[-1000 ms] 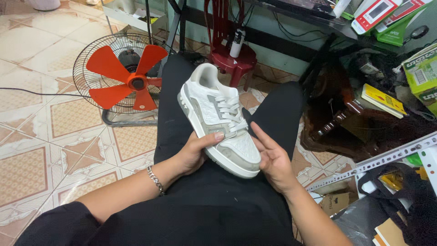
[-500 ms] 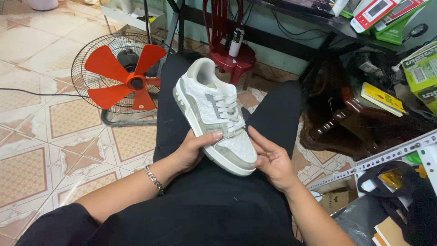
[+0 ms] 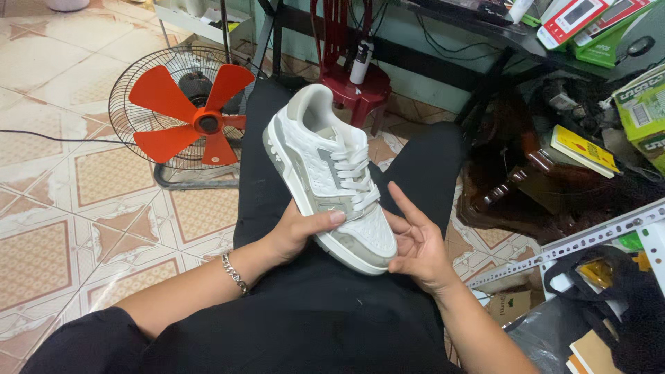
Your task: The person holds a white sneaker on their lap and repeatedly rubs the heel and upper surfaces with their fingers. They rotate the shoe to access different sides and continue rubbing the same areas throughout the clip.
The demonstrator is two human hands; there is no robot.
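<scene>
A white and grey sneaker [image 3: 325,166] with white laces rests over my lap, toe toward me and heel pointing away. My left hand [image 3: 298,232] grips its near left side, thumb laid across the toe area. My right hand [image 3: 415,242] touches the toe end from the right, fingers spread and loosely curled beside the sole. A metal chain bracelet [image 3: 234,273] sits on my left wrist. My legs in black trousers [image 3: 429,166] lie under the shoe.
An orange-bladed floor fan [image 3: 190,114] stands on the tiled floor at the left. A small red plastic stool [image 3: 353,86] with a white bottle is ahead. Boxes, a yellow book [image 3: 585,149] and dark clutter crowd the right side, with a perforated metal rail [image 3: 589,239].
The shoe has tilted slightly and shifted left. My right hand has loosened from the toe, its fingers now spread apart beside the shoe.
</scene>
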